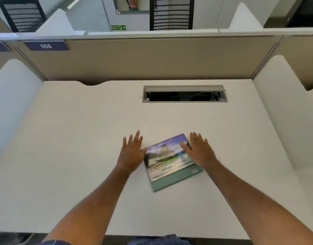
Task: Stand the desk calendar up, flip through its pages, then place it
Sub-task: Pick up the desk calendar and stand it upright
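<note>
Two hands (pixel 131 152) (pixel 200 152) flanking flat calendar (pixel 169 167)

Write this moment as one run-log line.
desk calendar: flat on desk, closed | left hand: open beside it | right hand: open, over its edge | stage: not stood

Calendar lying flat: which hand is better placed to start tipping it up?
Probably the right hand: it already overlaps the calendar near its spiral edge. The left hand only meets the left corner.
</note>
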A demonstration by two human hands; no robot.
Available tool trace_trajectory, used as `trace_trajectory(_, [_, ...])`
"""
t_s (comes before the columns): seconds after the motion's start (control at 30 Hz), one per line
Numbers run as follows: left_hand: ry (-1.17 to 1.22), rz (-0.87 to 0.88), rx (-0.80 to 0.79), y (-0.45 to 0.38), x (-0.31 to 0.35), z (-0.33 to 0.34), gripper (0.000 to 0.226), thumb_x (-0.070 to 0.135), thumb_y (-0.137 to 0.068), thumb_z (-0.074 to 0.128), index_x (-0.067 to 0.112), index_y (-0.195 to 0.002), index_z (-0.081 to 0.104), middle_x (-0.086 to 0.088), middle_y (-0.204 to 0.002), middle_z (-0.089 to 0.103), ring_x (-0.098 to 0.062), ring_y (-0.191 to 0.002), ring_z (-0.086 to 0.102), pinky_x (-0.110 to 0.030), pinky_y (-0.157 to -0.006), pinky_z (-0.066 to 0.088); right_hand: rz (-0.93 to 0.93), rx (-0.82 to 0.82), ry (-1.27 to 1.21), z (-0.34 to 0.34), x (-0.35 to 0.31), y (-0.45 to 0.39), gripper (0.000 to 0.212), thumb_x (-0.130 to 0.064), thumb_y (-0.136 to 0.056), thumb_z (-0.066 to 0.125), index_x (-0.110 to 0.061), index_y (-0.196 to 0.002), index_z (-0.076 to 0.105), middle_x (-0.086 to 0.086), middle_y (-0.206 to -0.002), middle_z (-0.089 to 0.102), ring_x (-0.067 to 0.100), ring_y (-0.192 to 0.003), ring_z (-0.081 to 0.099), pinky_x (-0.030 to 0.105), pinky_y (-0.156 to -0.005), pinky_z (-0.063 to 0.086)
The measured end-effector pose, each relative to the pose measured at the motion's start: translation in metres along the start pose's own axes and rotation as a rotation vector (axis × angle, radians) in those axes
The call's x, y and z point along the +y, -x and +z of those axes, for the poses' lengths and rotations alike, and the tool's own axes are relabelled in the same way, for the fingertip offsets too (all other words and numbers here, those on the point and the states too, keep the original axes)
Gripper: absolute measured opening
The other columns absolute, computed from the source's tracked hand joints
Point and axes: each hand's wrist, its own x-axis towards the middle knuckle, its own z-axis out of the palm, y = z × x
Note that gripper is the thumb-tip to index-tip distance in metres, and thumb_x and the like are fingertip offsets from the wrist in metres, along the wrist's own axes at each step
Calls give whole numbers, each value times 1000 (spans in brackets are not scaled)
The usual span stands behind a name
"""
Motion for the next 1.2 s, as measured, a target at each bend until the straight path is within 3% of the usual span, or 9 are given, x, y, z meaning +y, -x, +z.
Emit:
trace_trajectory(0.1, [-13,-61,-20,15,-1,18,65,48,-107,30,10,-149,62,-15,-168,45,-40,-139,60,-67,-119,34,74,23,-15,16,8,9,113,-87,-85,0,-8,-152,45,19,-170,33,38,-154,34,58,-123,31])
trace_trajectory(0.33, [108,-145,93,35,14,30,41,35,-100,53,6,-121,73,-15,-123,73,-41,-99,72,-55,-93,57,95,126,5,24,4,27,47,-43,-103,57,-13,-139,62,14,-152,55,39,-129,58,53,-100,49])
trace_trajectory(0.43, [241,-236,125,42,25,31,33,28,-98,71,5,-122,69,-15,-113,69,-40,-90,68,-48,-76,58,119,121,-9,24,-1,31,42,-40,-102,57,-17,-137,63,11,-134,60,36,-115,60,49,-93,49])
trace_trajectory(0.6, [657,-464,45,46,39,31,28,25,-104,60,13,-129,64,-7,-119,67,-26,-106,65,-41,-92,54,203,35,-160,25,-5,30,47,-31,-103,53,-15,-148,55,16,-129,56,38,-117,57,48,-97,49])
trace_trajectory(0.8, [954,-713,-10,31,44,14,14,22,-102,57,15,-108,67,3,-97,71,-13,-85,66,-28,-65,47,377,54,-594,25,-8,26,38,-18,-100,51,-19,-135,64,16,-130,57,39,-126,51,45,-107,43])
trace_trajectory(0.93, [1057,-793,-65,27,37,21,16,22,-84,53,22,-68,54,2,-69,62,-21,-68,52,-30,-63,38,453,94,-765,30,-5,15,40,-31,-84,51,-16,-113,73,12,-110,71,38,-110,64,41,-91,52])
trace_trajectory(1.07, [1215,-806,-88,25,33,18,15,23,-84,58,15,-72,64,-7,-69,66,-23,-66,56,-34,-64,45,491,110,-895,11,-17,24,14,-19,-97,54,-18,-98,69,6,-96,71,29,-88,66,40,-78,53])
trace_trajectory(1.13, [1288,-811,-89,26,34,13,22,16,-97,59,10,-76,63,-11,-71,67,-25,-68,59,-35,-64,48,483,72,-964,4,-20,27,16,-20,-96,49,-18,-85,61,4,-82,63,22,-71,55,34,-63,44])
trace_trajectory(1.2, [1342,-805,-86,27,32,9,24,16,-103,56,9,-81,60,-10,-69,63,-26,-69,57,-35,-63,47,479,32,-1008,5,-15,26,24,-22,-93,47,-8,-90,67,17,-82,66,22,-72,57,33,-64,41])
